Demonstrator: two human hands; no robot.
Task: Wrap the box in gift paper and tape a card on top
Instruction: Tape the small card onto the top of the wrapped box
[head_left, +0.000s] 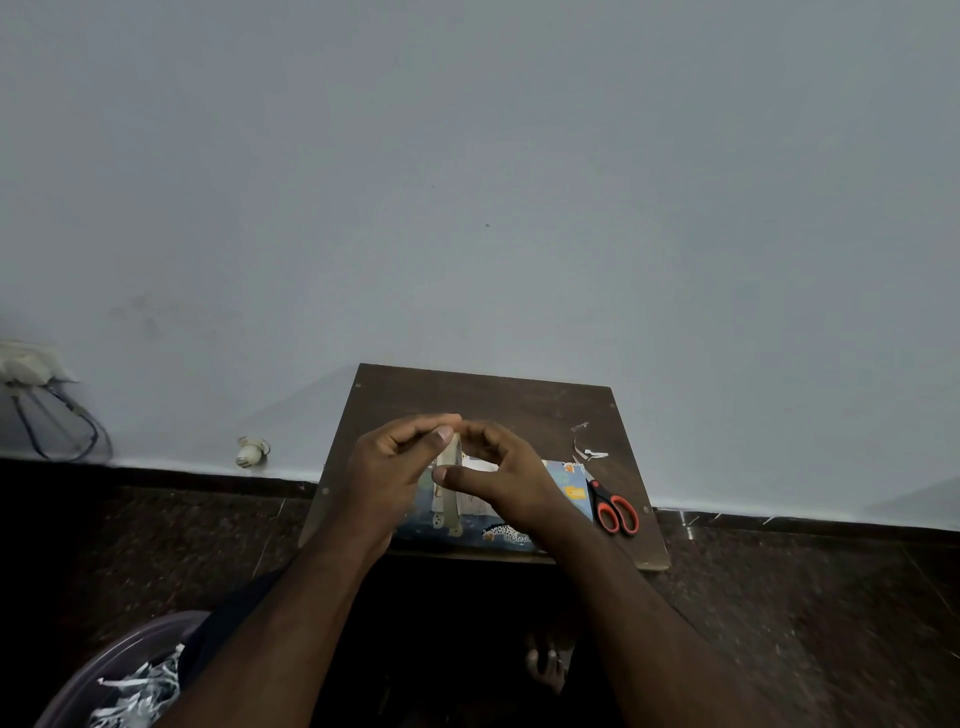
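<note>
Both hands meet over the middle of a small dark wooden board (498, 400) that lies on the floor against a pale wall. The left hand (392, 467) and the right hand (506, 478) each pinch, thumb against forefinger, a strip of tape (451, 483), a translucent, brownish band that hangs down from the pinch and runs toward the near edge of what lies below. The left thumb sits at the top of the strip, the right thumb just under it, so the two grips nearly touch. Directly beneath the grip lies the wrapped box (569, 488), covered in blue gift paper printed with animals, its far right corner showing just right of the right hand. On its top, under the fingers, a white card (480, 465) shows; whether the strip's lower end is already stuck down is hard to tell in the dim light. Right of the grip, just beside the box, lie scissors (613, 506) with red and black handles, blades pointing away from the person. Beyond them, a few paper scraps (589, 452) rest on the board. Well below and left of the grip, at the frame's near corner, a purple basin (130, 647) holds a heap of shredded white paper (137, 691)
</note>
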